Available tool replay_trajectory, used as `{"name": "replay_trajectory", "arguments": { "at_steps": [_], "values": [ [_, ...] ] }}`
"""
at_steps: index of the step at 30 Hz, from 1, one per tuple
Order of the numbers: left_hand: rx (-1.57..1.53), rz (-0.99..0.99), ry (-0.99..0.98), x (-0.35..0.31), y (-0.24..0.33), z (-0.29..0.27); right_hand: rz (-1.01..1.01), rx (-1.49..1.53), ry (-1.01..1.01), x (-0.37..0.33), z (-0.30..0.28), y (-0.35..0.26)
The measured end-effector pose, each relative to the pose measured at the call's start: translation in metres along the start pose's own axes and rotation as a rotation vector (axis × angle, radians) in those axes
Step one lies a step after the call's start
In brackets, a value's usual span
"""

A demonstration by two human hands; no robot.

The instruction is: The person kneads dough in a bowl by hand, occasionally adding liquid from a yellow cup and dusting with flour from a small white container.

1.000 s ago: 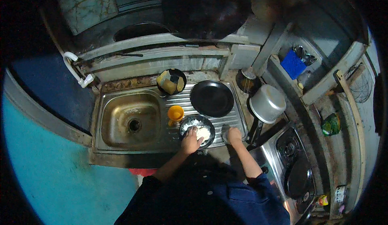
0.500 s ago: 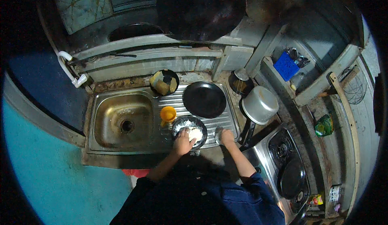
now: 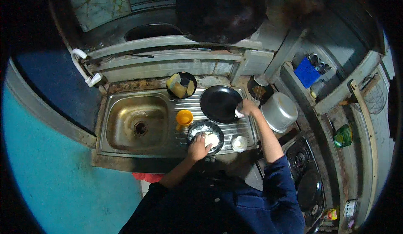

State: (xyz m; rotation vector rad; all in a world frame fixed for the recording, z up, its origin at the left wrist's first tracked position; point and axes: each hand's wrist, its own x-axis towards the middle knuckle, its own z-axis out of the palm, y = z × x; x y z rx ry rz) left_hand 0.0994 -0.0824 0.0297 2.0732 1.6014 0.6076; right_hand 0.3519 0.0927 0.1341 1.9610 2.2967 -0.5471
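Observation:
My left hand [image 3: 197,147] rests in a black dish [image 3: 195,127] dusted with white powder. Its outstretched fingers touch a white, dough-like lump [image 3: 213,140]. Farther right, my right hand [image 3: 250,107] is closed round a small greyish object with white on it [image 3: 239,112]; its exact kind is unclear. That hand is over the right edge of a round black pan [image 3: 220,103] on the drainboard. To the right of the dish stands a small container [image 3: 239,144] with white contents. An orange mug [image 3: 184,117] sits left of and beyond the dish.
On the left is a steel sink [image 3: 121,103]. Behind the drainboard lies a black dish with sponge-like pieces [image 3: 179,90]. At the right stand a silver pot [image 3: 279,112], a strainer [image 3: 261,81] and a gas stove [image 3: 296,158]. A blue utensil basket [image 3: 307,72] hangs beyond.
My right hand has moved from the small container, up and away, to the black pan's edge, carrying the small greyish object. The container's white contents now show. My left hand stays on the lump.

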Motion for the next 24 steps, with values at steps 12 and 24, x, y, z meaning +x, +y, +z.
{"name": "replay_trajectory", "arguments": {
  "at_steps": [12, 24],
  "values": [
    [0.016, 0.008, 0.027, -0.002, -0.003, 0.002, -0.023, -0.335, 0.293, 0.080, -0.010, -0.026],
    [0.061, 0.029, 0.012, 0.002, -0.003, 0.008, 0.175, 0.037, 0.533, 0.065, -0.043, -0.040]
  ]
}}
